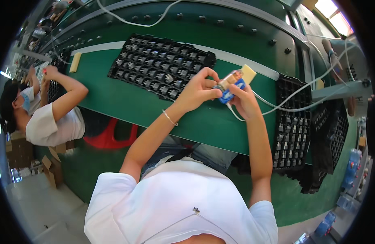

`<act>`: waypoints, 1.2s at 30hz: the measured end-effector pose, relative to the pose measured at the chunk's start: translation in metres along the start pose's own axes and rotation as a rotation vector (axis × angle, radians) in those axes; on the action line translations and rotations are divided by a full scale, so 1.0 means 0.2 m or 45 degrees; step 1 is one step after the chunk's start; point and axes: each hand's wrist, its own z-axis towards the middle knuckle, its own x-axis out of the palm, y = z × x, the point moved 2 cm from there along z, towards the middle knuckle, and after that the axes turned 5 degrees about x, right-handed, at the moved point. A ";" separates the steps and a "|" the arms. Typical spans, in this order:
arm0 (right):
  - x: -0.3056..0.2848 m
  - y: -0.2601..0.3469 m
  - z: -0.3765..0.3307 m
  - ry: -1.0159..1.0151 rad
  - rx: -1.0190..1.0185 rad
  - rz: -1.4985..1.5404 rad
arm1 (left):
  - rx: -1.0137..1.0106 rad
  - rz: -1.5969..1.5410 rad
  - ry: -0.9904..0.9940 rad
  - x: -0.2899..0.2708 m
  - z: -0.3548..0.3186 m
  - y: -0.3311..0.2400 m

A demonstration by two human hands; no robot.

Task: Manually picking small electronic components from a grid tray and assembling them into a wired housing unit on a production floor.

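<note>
Left hand and right hand both clamped on a small blue-and-white wired device; black compartmented plastic tray behind, on green conveyor belt.

From my remote seat I count two hands at work, the left hand and the right hand, sharing one small blue-and-white packet. One black parts tray lies on the green belt; a stack of black trays stands to the right, its number unclear. Two yellow blocks show, one far left and one beside the hands. One co-worker, one red stool.
</note>
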 end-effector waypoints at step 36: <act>-0.09 0.13 -0.12 -1.035 -0.922 -1.491 | -0.150 2.261 -1.113 -1.14 -0.49 -0.36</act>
